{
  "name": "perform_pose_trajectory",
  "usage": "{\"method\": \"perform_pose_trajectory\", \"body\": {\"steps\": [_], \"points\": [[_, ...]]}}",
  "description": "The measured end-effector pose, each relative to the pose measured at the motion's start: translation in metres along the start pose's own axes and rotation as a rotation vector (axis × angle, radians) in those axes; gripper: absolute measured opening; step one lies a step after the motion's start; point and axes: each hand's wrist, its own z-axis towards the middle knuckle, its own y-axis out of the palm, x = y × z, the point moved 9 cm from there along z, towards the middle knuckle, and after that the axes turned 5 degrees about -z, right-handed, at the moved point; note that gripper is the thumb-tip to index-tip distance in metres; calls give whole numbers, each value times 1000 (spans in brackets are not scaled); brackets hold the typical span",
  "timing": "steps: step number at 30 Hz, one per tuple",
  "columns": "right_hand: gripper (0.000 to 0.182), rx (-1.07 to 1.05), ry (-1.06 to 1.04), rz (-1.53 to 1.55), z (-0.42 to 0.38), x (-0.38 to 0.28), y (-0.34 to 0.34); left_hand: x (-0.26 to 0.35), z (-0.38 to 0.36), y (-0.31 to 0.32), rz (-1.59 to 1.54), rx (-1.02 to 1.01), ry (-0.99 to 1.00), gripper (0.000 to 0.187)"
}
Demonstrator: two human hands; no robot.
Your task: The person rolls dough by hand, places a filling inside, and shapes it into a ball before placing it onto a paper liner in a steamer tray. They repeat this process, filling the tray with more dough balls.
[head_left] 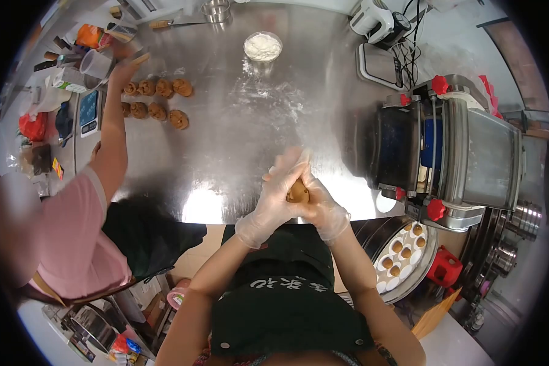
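Dough (298,192) sits cupped between left hand (269,204) and right hand (324,210), both closed round it above the bench (226,158) near its front edge, neither clearly nearer, visible part roundish, long axis unclear.

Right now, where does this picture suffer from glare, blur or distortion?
In the head view, glare whitens the steel table near its front edge, outside the left hand and right hand; also in the head view, the co-worker's hand looks smeared; the head view's wide-angle distortion bends the scene inside black corners.
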Motion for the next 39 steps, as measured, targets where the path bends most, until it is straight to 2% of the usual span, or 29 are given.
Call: {"method": "perform_pose_trajectory", "body": {"steps": [1, 3, 4, 7, 8, 10, 11, 13, 14, 16, 18, 19, 20, 22, 23, 24, 27, 28, 31, 32, 34, 35, 36, 37, 39], "points": [[65, 40, -58, 27, 0, 1, -5, -13, -1, 5, -171, -10, -80, 83], [67, 121, -172, 76, 0, 11, -16, -29, -2, 5, -351, 117, -76, 64], [67, 285, -270, 136, -5, 8, -12, -38, -4, 6, -416, 179, -101, 60], [65, 428, -264, 83, -8, 17, -22, -59, -9, 9, -563, 360, -213, 53], [61, 331, -246, 170, -3, 16, -21, -45, -5, 6, -310, 268, -83, 61], [61, 197, -47, 384, 5, 23, -31, -9, 0, 6, 193, 76, 173, 80], [61, 128, 54, 490, 8, 27, -30, 1, 2, 6, 193, 61, 183, 77], [66, 89, 89, 731, 6, 14, -8, 26, 7, 4, 196, 32, 203, 72], [68, 47, 80, 507, 9, 18, -16, 12, 4, 5, 24, 46, 116, 68], [73, 101, -62, 245, 13, 20, -24, 1, 2, 4, -82, 220, 115, 50], [62, 356, -247, 134, 0, 9, -10, -12, -4, -1, -187, 396, 105, 36], [57, 482, -340, 78, -8, -2, -6, -23, -4, 5, -193, 350, 16, 46], [53, 488, -286, 137, -4, 2, -14, -33, -5, 10, -198, 303, -71, 59], [53, 442, -106, 319, 6, 27, -47, -34, -1, 13, -75, 164, -63, 64], [52, 420, -15, 409, 6, 33, -60, -10, 3, 7, 145, 133, 54, 64], [48, 142, 123, 447, 8, 23, -42, 26, 7, 2, 366, 102, 171, 63], [50, 225, 220, 352, 9, 16, -20, 9, 13, 4, 91, 39, 129, 71], [55, 182, 116, 337, 8, 12, -16, -14, 15, 6, -153, 12, 11, 84], [54, 334, -355, 198, -4, -7, -7, -31, 5, 7, -247, 204, -38, 53], [55, 407, -361, 89, -6, -6, -7, -29, 3, 8, -208, 219, -20, 54], [55, 275, -217, 215, 2, 14, -34, -24, 2, 9, -131, 245, 20, 55], [55, 211, -145, 277, 6, 21, -43, -12, 6, 7, 54, 197, 91, 63], [54, 296, -44, 401, 8, 14, -37, 6, 12, 1, 238, 147, 160, 73], [55, 236, 2, 362, 8, 8, -29, 24, 14, 1, 422, 98, 230, 83], [56, 112, 93, 285, 5, 1, -20, 20, 16, 1, 78, 109, 79, 72]]}}
